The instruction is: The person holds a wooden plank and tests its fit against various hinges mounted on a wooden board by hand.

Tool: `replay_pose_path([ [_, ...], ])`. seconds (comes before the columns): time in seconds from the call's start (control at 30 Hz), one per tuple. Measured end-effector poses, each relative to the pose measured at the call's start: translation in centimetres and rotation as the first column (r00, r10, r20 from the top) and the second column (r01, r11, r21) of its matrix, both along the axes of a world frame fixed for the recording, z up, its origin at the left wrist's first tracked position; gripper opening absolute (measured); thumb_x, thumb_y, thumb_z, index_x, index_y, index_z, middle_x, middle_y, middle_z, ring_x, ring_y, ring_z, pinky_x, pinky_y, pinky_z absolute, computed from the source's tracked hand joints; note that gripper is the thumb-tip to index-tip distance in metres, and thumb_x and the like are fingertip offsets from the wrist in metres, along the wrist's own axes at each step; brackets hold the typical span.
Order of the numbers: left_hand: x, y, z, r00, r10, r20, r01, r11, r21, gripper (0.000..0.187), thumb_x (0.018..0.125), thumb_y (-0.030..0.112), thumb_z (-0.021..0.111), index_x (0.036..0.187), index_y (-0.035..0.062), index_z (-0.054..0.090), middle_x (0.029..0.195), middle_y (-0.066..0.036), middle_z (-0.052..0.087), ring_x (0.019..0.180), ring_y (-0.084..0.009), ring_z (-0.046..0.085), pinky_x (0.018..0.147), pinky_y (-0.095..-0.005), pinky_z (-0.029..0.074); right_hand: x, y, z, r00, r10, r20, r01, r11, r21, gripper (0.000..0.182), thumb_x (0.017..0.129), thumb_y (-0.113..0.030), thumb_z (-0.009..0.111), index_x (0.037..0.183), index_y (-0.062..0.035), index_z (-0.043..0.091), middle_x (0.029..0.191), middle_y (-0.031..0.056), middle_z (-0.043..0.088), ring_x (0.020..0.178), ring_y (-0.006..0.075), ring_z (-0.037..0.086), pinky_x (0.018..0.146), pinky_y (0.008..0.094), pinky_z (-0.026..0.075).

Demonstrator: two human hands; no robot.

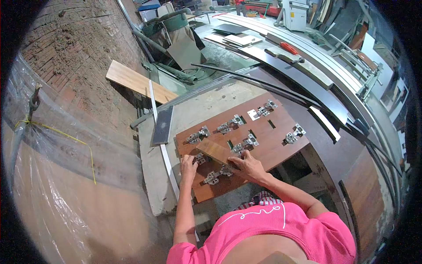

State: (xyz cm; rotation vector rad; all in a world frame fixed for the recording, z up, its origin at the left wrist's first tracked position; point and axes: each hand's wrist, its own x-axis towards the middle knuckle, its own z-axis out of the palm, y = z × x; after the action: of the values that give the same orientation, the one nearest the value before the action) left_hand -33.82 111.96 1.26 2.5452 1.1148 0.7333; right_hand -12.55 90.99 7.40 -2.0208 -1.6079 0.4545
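A brown wooden panel (281,110) lies on the work surface, with several metal cabinet hinges on it. My right hand (249,167) grips the right end of a small wooden board (214,151), which is tilted above the panel. Bent fingers of my left hand (189,167) close on a hinge (201,158) at the panel's left edge, just below the board's left end. Another hinge (212,177) lies between my hands, partly behind the right one. Farther up are more hinges (198,134), and one hinge (294,133) sits alone on the right.
Long dark strips (263,82) and metal profiles lie behind the panel. A red-handled tool (288,48) rests on them. At the left are a dark rectangular plate (163,126), a light wooden plank (140,82) and plastic sheeting (57,176) along the brick wall.
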Motion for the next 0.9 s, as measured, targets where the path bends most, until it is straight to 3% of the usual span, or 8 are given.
replay_pose_path([
  [0.1,0.0,0.1,-0.1,0.997,-0.027,0.077,0.030,0.999,-0.035,0.026,0.072,0.007,0.070,0.096,0.0024,0.063,0.100,-0.013,0.058,0.098,-0.0335,0.053,0.087,-0.0410,0.043,0.0,-0.3,0.3,1.000,0.007,-0.011,-0.007,1.000,-0.026,0.047,0.082,-0.037,0.064,0.127,-0.0315,0.052,0.110,0.0178,0.042,0.098,0.0381,0.057,0.081,0.0456,0.052],
  [0.3,0.2,-0.3,0.6,1.000,0.013,0.006,-0.013,1.000,0.016,0.024,0.072,0.005,0.069,0.094,0.0018,0.063,0.097,-0.014,0.057,0.096,-0.0334,0.053,0.085,-0.0409,0.043,-0.2,-0.4,0.1,0.999,-0.018,-0.035,0.018,1.000,-0.003,0.046,0.082,-0.038,0.064,0.127,-0.0313,0.053,0.110,0.0176,0.044,0.099,0.0371,0.057,0.082,0.0451,0.051],
  [0.73,0.2,-0.2,0.0,0.998,0.010,0.056,-0.008,0.999,-0.034,0.024,0.072,0.006,0.069,0.095,0.0005,0.061,0.100,-0.013,0.057,0.100,-0.0331,0.051,0.088,-0.0406,0.041,0.4,-0.9,0.1,0.998,0.026,-0.064,-0.026,1.000,0.000,0.047,0.081,-0.041,0.065,0.125,-0.0297,0.055,0.110,0.0178,0.044,0.097,0.0378,0.058,0.082,0.0446,0.051],
  [0.9,0.2,-0.6,0.0,0.997,0.031,0.077,-0.033,0.999,0.024,0.026,0.071,0.004,0.069,0.095,0.0016,0.062,0.101,-0.014,0.057,0.098,-0.0331,0.053,0.086,-0.0412,0.043,0.5,-1.0,-0.4,0.997,0.014,-0.072,-0.012,0.999,0.033,0.045,0.081,-0.040,0.064,0.124,-0.0288,0.056,0.110,0.0178,0.045,0.096,0.0378,0.059,0.082,0.0447,0.051],
])
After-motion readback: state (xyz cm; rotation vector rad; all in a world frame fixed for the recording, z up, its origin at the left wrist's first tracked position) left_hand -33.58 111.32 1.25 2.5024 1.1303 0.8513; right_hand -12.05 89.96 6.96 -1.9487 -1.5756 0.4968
